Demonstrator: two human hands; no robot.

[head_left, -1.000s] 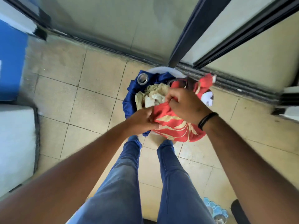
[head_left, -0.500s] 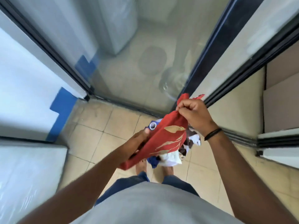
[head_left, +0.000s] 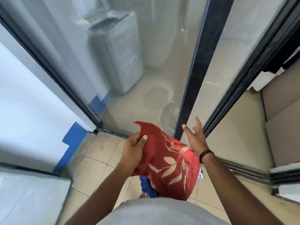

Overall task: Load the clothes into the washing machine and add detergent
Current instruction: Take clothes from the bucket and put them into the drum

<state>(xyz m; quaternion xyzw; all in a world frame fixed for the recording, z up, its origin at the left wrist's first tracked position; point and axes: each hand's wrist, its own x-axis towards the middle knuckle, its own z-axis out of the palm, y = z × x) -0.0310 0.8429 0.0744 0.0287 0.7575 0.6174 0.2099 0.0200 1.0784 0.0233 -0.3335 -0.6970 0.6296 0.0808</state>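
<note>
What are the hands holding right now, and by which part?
The left hand grips the red leaf-print cloth near its upper edge; the right hand is open and holds nothing.

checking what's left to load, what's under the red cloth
Below the red cloth, held by the left hand, a bit of blue fabric and a white patterned scrap show. The cloth covers everything else.

The cloth [head_left: 168, 161] hangs between the left hand [head_left: 134, 148] and right hand [head_left: 195, 137], with the washing machine [head_left: 116, 51] far behind the glass door [head_left: 146, 65].
</note>
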